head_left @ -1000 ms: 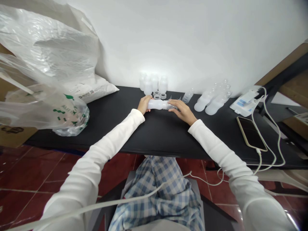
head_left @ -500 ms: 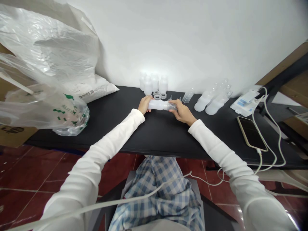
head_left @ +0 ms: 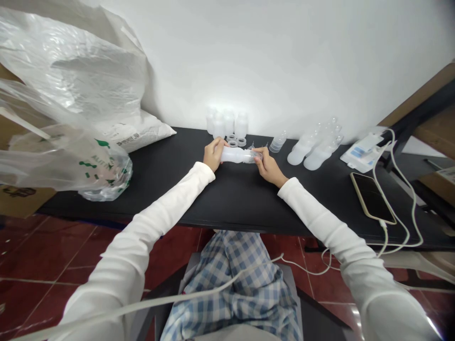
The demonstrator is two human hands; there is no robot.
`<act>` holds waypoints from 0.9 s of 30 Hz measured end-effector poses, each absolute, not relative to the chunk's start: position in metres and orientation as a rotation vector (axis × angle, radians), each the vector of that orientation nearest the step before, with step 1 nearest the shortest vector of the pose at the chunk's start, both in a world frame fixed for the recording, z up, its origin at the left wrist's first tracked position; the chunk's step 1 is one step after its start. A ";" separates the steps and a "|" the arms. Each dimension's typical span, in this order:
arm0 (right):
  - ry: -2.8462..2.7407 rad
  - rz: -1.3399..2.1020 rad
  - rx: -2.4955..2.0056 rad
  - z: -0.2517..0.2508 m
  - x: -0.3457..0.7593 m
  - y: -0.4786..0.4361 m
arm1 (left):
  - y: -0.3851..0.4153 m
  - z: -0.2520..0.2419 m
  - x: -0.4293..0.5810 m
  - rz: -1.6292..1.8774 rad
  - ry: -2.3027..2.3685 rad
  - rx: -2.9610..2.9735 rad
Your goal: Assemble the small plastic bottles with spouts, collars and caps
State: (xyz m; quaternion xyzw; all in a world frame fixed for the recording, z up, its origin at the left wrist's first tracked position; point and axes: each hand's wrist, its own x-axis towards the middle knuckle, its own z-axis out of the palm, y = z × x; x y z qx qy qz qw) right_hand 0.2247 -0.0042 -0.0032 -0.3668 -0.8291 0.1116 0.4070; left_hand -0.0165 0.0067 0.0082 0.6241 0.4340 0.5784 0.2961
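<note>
A frosted white bottle (head_left: 232,155) lies sideways between my hands, above the black table. Its base end is wrapped by my left hand (head_left: 213,154), which is closed on it. At the other end, the fingers of my right hand (head_left: 266,165) pinch a clear cap (head_left: 251,156) that is against the bottle's neck. Just behind the bottle are ring-shaped collars (head_left: 241,141) and small clear pieces, partly hidden by my right hand. Several white bottles without caps (head_left: 241,124) stand upright by the wall.
Clear caps (head_left: 277,141) stand stacked right of centre. Several capped bottles (head_left: 314,157) lie farther right. A power strip (head_left: 362,152), cables and a phone (head_left: 373,198) occupy the right side. Large plastic bags (head_left: 103,166) crowd the left. The black table (head_left: 227,203) has its front edge near my lap.
The fingers of both hands have shifted their grip slightly on the bottle and cap. The bottle stays in nearly the same place.
</note>
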 end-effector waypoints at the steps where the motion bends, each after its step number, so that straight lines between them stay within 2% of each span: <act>1: -2.041 0.327 -0.932 -0.004 0.222 -0.005 | 0.004 0.009 -0.018 1.570 1.162 1.728; 8: -1.539 0.869 -1.068 -0.009 0.217 0.003 | -0.008 0.020 -0.013 1.437 1.133 2.128; 11: -1.459 0.922 -1.100 -0.008 0.221 0.006 | -0.006 0.021 -0.010 1.369 1.016 2.299; 18: -1.522 0.679 -1.111 -0.004 0.223 0.000 | -0.002 0.021 -0.014 1.273 0.972 2.432; 23: -1.765 0.301 -1.014 -0.001 0.228 -0.007 | -0.002 0.014 -0.005 1.417 1.076 1.949; 27: -2.088 0.052 -0.931 -0.005 0.236 -0.007 | 0.002 0.012 -0.002 1.376 1.046 1.606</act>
